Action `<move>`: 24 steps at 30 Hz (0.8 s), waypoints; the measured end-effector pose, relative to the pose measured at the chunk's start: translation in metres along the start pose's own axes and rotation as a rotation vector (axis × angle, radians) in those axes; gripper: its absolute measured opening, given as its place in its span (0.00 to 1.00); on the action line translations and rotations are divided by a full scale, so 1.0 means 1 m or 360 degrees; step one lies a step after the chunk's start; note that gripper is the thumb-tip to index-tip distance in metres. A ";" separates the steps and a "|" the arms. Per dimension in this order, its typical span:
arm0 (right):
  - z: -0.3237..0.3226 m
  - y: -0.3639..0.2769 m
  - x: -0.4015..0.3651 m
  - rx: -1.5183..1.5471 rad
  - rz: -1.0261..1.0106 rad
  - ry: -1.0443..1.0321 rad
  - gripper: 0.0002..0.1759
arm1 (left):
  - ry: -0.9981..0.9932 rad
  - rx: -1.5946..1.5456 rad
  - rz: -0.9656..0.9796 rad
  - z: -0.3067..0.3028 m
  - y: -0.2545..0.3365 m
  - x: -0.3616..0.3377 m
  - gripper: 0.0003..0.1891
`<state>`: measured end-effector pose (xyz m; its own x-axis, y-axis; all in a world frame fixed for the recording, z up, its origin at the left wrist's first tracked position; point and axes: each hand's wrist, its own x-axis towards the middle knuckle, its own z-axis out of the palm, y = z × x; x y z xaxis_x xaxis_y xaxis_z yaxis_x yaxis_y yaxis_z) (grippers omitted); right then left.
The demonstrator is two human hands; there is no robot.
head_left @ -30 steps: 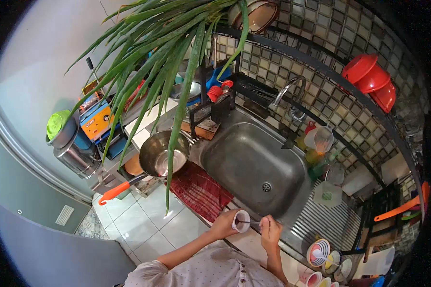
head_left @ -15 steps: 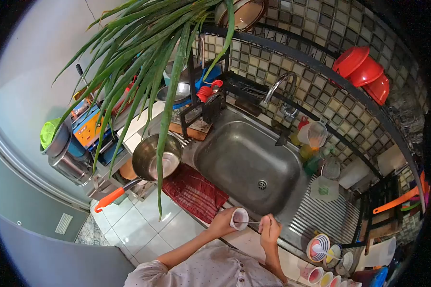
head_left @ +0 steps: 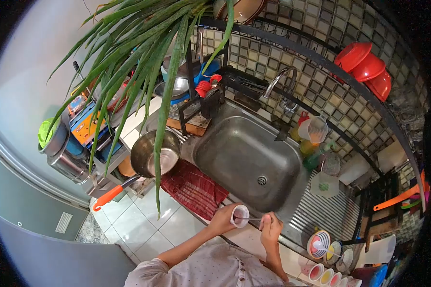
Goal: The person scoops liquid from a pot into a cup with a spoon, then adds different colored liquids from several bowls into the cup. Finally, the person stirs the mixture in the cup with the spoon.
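In front of my shirt, my left hand is wrapped around a small pale plastic cup with its mouth tipped toward me. Something pinkish shows inside it, too small to name. My right hand is closed on the handle of a thin metal spoon; its far end reaches into the cup, where its tip is hidden. Both hands are over the counter's front edge, just before the steel sink. Beside my left hand lies a red checked cloth.
A pan with an orange handle stands left of the sink. Several cups with pink and yellow contents line the counter at right, near a striped bowl holding a white spoon. Long green leaves hang from above at left.
Both hands stay nearly in place with the cup and spoon. The spoon has shifted slightly inside the cup, and the camera view has moved a little.
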<state>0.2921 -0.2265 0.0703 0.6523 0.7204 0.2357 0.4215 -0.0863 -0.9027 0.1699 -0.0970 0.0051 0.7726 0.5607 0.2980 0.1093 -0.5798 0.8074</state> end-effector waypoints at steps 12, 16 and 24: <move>0.002 0.008 0.001 -0.0006 -0.0151 0.0014 0.20 | -0.0037 0.0024 -0.0007 0.007 -0.012 -0.004 0.33; 0.006 0.012 0.003 -0.0094 -0.0302 0.0038 0.20 | -0.0054 0.0041 0.0004 0.009 -0.013 -0.004 0.32; 0.003 0.014 0.001 0.0097 -0.0093 -0.0008 0.21 | -0.0073 -0.0004 -0.0075 0.008 -0.012 -0.003 0.32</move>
<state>0.2964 -0.2249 0.0567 0.6245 0.7265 0.2867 0.4195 -0.0023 -0.9078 0.1716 -0.0960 -0.0098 0.7943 0.5597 0.2363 0.1445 -0.5518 0.8213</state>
